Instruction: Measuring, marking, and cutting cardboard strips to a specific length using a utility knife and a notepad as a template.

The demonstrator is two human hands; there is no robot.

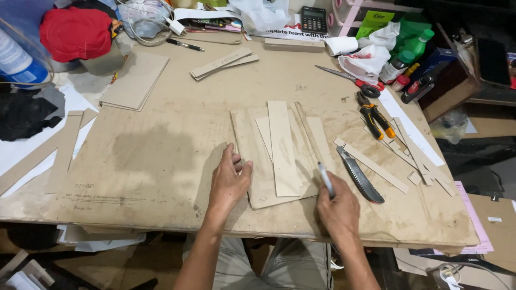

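Note:
My left hand (228, 180) rests flat on the work board with its fingers apart, its thumb touching the left edge of a stack of tan cardboard pieces (258, 177). A long narrow cardboard strip (283, 145) lies on top of that stack, pointing away from me. My right hand (336, 207) is closed around a grey pen (325, 179), whose tip points up beside the stack's right edge. A serrated knife (359, 176) lies just right of the pen.
Thin cardboard offcuts (376, 167), orange-handled pliers (374, 118) and red-handled scissors (352, 80) lie to the right. Cardboard sheets (134, 80) and strips (221, 63) sit at the back left. Bottles (414, 51), a calculator (313, 19) and a red cap (75, 32) crowd the far edge.

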